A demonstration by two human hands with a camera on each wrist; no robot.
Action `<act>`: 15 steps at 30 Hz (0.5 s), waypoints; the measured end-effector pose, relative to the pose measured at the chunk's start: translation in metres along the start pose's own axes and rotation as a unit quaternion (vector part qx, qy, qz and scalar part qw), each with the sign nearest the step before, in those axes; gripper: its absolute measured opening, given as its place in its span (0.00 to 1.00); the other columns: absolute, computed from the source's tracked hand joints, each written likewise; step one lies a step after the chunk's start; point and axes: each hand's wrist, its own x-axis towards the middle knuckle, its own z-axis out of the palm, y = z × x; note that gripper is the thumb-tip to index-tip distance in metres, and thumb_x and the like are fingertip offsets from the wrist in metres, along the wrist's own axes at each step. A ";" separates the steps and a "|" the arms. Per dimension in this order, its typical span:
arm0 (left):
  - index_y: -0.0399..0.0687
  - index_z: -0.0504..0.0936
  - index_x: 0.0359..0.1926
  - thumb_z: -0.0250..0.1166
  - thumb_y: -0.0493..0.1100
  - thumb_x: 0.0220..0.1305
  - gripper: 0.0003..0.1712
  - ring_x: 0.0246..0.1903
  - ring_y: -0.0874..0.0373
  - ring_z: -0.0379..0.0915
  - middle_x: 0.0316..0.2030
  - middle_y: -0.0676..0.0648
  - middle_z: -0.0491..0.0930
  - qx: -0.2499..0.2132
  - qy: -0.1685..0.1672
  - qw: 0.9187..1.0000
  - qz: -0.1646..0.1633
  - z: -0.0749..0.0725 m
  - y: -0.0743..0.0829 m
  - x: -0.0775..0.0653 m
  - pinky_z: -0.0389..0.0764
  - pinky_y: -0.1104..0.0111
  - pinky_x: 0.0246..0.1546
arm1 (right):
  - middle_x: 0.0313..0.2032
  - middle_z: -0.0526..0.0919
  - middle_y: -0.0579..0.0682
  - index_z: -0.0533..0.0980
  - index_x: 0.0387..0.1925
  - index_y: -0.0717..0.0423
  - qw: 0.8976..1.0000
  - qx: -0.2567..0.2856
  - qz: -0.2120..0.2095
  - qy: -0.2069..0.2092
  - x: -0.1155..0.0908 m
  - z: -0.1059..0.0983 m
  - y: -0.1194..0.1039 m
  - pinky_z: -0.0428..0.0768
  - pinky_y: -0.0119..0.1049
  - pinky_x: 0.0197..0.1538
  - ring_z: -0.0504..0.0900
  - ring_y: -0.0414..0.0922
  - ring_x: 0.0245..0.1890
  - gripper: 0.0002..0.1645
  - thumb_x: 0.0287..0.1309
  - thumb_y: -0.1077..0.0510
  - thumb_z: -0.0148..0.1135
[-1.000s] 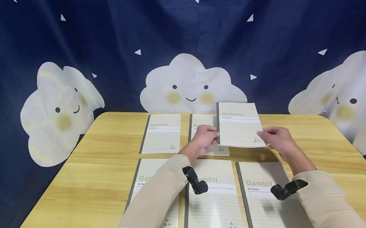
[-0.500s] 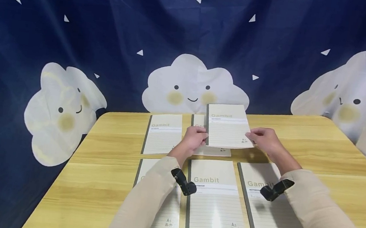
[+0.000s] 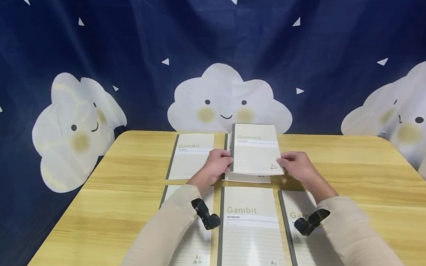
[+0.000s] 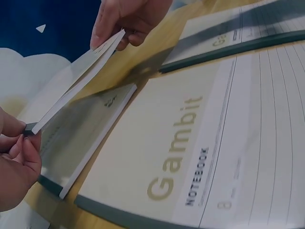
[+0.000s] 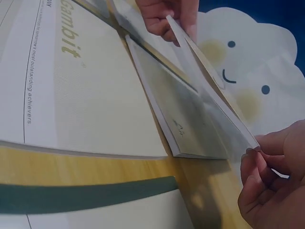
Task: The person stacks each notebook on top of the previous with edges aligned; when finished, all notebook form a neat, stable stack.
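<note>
Hands [image 3: 298,165] pinching raised notebook [image 3: 255,150] by opposite edges, tabletop [image 3: 378,174] extending right

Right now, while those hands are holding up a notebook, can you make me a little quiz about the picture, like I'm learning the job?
1. Count: how many notebooks lie in the row nearest the head camera?
2. True or false: the left hand holds the raised notebook at its dark spine.
3. Pick one: what lies on the table below the raised notebook?
A) a ruler
B) another notebook
C) a cup

Key: 1. three; 2. true; 3. B
</note>
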 end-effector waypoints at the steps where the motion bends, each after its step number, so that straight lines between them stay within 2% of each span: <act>1: 0.30 0.73 0.56 0.54 0.31 0.64 0.19 0.24 0.61 0.68 0.30 0.46 0.72 0.006 0.003 1.000 0.000 -0.001 -0.001 0.000 0.71 0.76 0.25 | 0.36 0.78 0.56 0.73 0.53 0.69 1.000 -0.001 -0.002 -0.002 0.001 0.001 0.000 0.74 0.31 0.35 0.73 0.43 0.33 0.20 0.65 0.59 0.52; 8: 0.29 0.73 0.55 0.54 0.31 0.64 0.19 0.31 0.59 0.70 0.39 0.42 0.74 0.037 0.026 0.999 0.006 -0.007 -0.008 0.002 0.77 0.69 0.36 | 0.29 0.77 0.52 0.74 0.47 0.69 1.000 -0.003 -0.017 -0.016 0.004 0.011 0.000 0.71 0.32 0.31 0.71 0.43 0.29 0.16 0.64 0.60 0.52; 15: 0.31 0.75 0.53 0.53 0.33 0.65 0.17 0.36 0.56 0.72 0.41 0.40 0.76 0.097 0.029 0.995 0.008 -0.012 -0.011 0.001 0.74 0.71 0.34 | 0.23 0.76 0.51 0.75 0.43 0.69 0.999 -0.021 -0.035 -0.016 0.007 0.020 0.001 0.70 0.33 0.30 0.72 0.44 0.26 0.13 0.64 0.62 0.52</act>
